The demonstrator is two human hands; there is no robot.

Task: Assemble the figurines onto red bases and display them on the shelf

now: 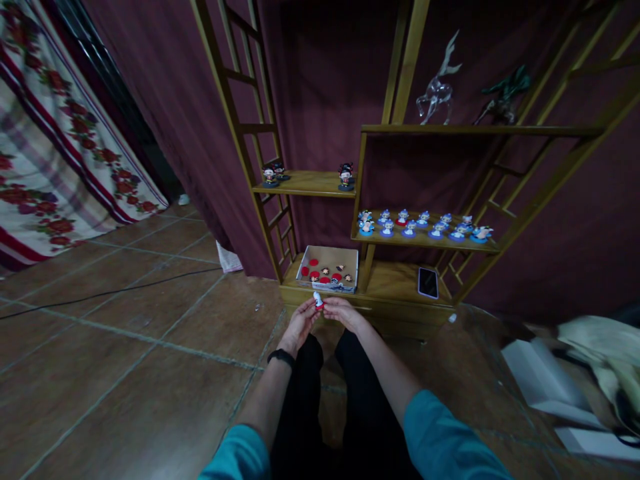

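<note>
Between my hands, just in front of the shelf, is a small white figurine (319,299) on a red base. My left hand (302,319) pinches it from the left, fingers closed. The fingers of my right hand (344,311) are closed on the red base from the other side. Right behind them stands an open cardboard box (333,254) holding several red discs (305,271) and small dark-haired doll heads (341,267). Up and to the right, several small blue-and-white figurines (409,229) stand in rows on a shelf board, one of them with a red base.
The wooden display shelf (360,189) rises before me. Its left board bears dark-haired dolls (345,176). A clear deer statuette (438,91) and a dark green statuette (504,95) stand higher up. A phone (428,283) lies low right; white boxes (547,377) sit on the floor.
</note>
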